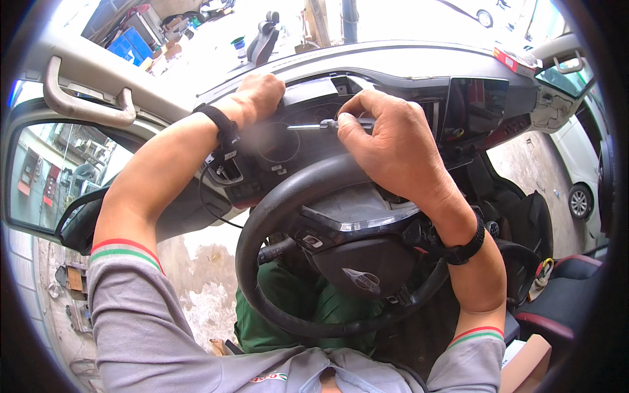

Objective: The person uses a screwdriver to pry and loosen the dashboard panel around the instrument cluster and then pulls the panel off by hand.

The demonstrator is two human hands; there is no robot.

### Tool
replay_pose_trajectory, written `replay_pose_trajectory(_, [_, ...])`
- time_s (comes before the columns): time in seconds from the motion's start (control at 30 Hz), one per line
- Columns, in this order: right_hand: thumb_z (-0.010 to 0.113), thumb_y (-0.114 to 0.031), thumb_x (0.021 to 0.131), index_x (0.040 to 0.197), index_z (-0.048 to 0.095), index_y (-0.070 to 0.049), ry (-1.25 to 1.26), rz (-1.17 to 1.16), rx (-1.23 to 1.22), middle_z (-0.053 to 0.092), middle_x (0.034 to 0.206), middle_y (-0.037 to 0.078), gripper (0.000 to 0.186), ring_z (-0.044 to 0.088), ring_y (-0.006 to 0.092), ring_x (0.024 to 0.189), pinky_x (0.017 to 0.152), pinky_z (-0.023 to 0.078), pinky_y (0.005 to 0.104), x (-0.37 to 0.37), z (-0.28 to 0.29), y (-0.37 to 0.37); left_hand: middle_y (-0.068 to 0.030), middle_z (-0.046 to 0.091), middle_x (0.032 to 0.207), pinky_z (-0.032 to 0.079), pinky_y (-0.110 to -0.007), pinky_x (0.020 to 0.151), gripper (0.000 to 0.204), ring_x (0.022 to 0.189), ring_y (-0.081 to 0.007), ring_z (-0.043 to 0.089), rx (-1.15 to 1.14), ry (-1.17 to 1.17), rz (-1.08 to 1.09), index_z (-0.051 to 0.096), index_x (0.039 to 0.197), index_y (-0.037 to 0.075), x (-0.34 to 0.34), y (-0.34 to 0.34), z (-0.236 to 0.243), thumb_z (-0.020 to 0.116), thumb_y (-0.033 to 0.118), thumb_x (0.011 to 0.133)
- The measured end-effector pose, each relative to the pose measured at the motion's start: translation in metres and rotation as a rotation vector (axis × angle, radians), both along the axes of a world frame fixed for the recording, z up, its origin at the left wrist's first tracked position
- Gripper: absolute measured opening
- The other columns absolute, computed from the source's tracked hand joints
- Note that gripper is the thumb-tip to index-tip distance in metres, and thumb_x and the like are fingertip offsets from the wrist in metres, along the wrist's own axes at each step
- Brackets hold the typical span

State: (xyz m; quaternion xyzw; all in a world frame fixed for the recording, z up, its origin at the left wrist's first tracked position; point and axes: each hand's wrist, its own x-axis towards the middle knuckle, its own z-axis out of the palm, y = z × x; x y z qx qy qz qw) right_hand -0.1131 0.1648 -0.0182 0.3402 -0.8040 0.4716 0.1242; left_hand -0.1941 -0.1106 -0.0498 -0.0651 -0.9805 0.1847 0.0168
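In my right hand (396,141) is a slim screwdriver (306,126), held between thumb and fingers above the steering wheel rim. Its metal shaft points left across the dark face of the instrument cluster (278,145). My left hand (259,95) is curled at the cluster's upper left edge; its fingertips are hidden, and it seems to grip that edge. Just below both hands stands the black steering wheel (252,262). Whether the screwdriver's tip touches anything, I cannot tell.
A dark screen (473,108) stands on the dashboard to the right. A red and white box (514,60) lies at its far right end. On the left are a grab handle (92,108), a side mirror (65,167) and a hanging black cable (213,208). A seat (563,295) sits right.
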Motion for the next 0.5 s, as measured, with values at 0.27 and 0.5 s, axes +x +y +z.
replay_pose_trajectory(0.27, [0.065,-0.022,0.088,0.091,0.072,0.004,0.022,0.000,0.006,0.067,0.068,0.023,0.028,0.071,0.0356,0.068,0.071,0.056,0.0420,-0.001,-0.001,0.000,-0.0202,0.074,0.095,0.059,-0.039,0.083,0.019,0.092,-0.0329,0.074,-0.021,0.002,-0.043,0.077,0.092,0.003,-0.002,-0.002,-0.002,0.062,0.003,0.081])
replay_pose_trajectory(0.5, [0.065,-0.022,0.087,0.091,0.072,0.006,0.016,0.001,-0.006,0.067,0.069,0.023,0.029,0.072,0.0347,0.068,0.071,0.056,0.0410,-0.001,-0.002,-0.002,-0.0212,0.074,0.091,0.060,-0.039,0.080,0.018,0.090,-0.0334,0.074,-0.067,-0.070,-0.050,0.077,0.089,0.000,-0.017,-0.013,-0.008,0.065,0.004,0.075])
